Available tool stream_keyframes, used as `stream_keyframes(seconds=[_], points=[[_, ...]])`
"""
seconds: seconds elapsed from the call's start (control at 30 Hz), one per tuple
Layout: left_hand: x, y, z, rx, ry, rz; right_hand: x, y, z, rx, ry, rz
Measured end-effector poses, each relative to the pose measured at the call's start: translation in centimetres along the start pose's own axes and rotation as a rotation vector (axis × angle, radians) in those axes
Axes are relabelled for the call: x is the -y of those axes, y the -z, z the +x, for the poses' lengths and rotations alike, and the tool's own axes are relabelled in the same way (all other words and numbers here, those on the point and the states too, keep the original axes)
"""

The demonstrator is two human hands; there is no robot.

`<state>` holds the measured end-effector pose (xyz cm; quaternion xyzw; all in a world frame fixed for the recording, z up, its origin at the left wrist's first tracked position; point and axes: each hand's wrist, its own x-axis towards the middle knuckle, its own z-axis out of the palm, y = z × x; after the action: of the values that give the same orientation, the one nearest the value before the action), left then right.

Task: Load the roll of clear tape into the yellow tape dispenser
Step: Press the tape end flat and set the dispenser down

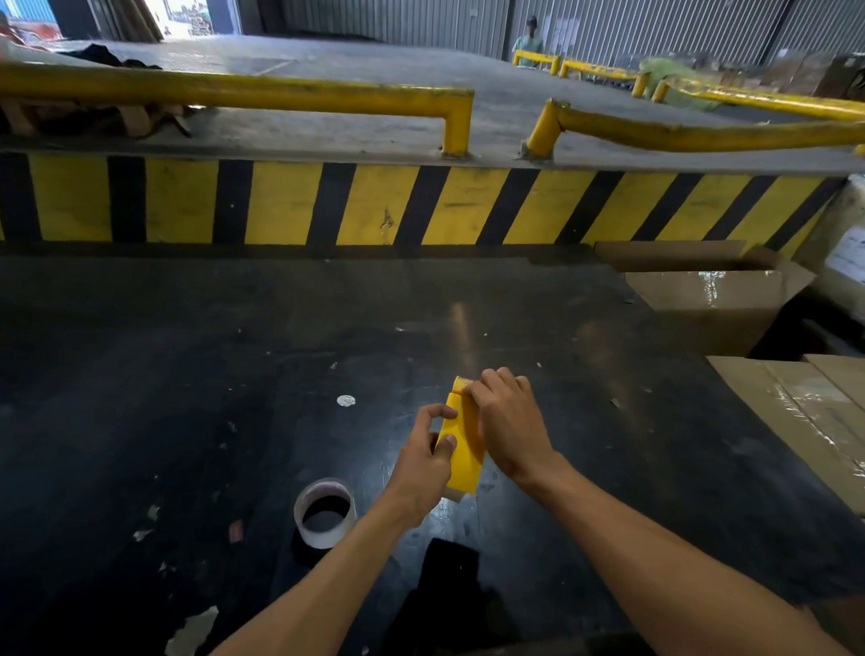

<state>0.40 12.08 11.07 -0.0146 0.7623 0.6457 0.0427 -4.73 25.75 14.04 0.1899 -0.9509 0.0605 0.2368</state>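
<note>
The yellow tape dispenser (462, 453) is held a little above the black table (170, 390), near its middle. My left hand (422, 463) grips its left side with thumb and fingers. My right hand (508, 425) clasps its right side and top end. The roll of clear tape (324, 513) lies flat on the table, to the lower left of my left hand and apart from both hands. Much of the dispenser's body is hidden behind my fingers.
Open cardboard boxes (709, 295) stand at the table's right, and a taped box (813, 423) lies closer on the right. A yellow and black striped wall (376, 206) with yellow rails (232, 91) runs behind the table. A person (528, 39) stands far back. Scraps of tape dot the table.
</note>
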Motion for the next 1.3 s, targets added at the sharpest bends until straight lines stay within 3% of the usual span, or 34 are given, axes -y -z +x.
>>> stream_keyframes(seconds=[0.13,0.3,0.4,0.5,0.6,0.97,1.17,1.23,1.3], points=[[-0.3,0.2,0.5,-0.038,-0.009,0.058,0.8,0.3,0.2,0.100,-0.082,0.106],[0.0,0.0,0.6,-0.133,-0.031,0.136,1.7,0.1,-0.2,0.216,-0.370,0.321],[0.7,-0.4,0.4,-0.243,-0.095,0.262,2.3,-0.7,-0.7,0.344,-0.566,0.700],[1.1,-0.5,0.1,-0.302,-0.181,0.371,3.1,-0.9,-1.5,0.373,-0.746,1.150],[1.1,-0.3,-0.3,-0.240,-0.233,0.520,3.2,-0.8,-2.4,0.361,-0.801,1.324],[0.9,0.5,-0.3,-0.010,-0.349,0.544,0.9,-1.5,-3.0,0.283,-0.705,1.438],[1.2,2.2,0.3,-0.187,-0.293,0.570,0.2,-2.0,-3.4,0.292,-0.709,1.436],[2.2,3.2,0.9,-0.098,-0.197,0.556,-0.2,-2.4,-3.8,0.307,-0.748,1.442],[3.5,3.9,1.2,0.114,-0.094,0.516,-0.8,-3.1,-4.5,0.339,-0.790,1.456]])
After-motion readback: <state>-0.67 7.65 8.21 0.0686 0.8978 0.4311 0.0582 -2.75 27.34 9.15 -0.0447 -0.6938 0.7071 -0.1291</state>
